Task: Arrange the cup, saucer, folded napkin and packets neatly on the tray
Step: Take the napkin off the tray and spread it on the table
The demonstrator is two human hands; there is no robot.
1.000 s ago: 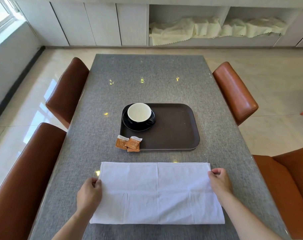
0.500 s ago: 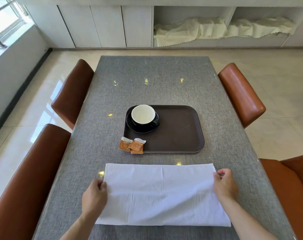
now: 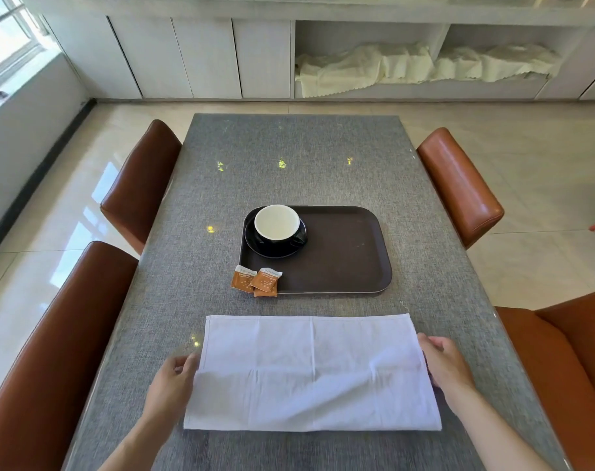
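Across the long grey woven-cloth table (image 3: 289, 164), w/ brown leather chairs (image 3: 139, 178) on both sides, a white rectangular cloth napkin (image 3: 309, 372) lies flat at the near edge, folded in half. Beyond it sits a dark brown rectangular plastic tray (image 3: 343, 253). Left hand (image 3: 173, 382) pinches the napkin's left edge; right hand (image 3: 447, 363) pinches its right edge. Black round saucer (image 3: 272, 251) rests in the tray's far-left corner, black cup w/ white inside (image 3: 277, 222) on it. Orange paper packets (image 3: 257, 282), approx three, overlap at the tray's near-left corner, partly on the table.
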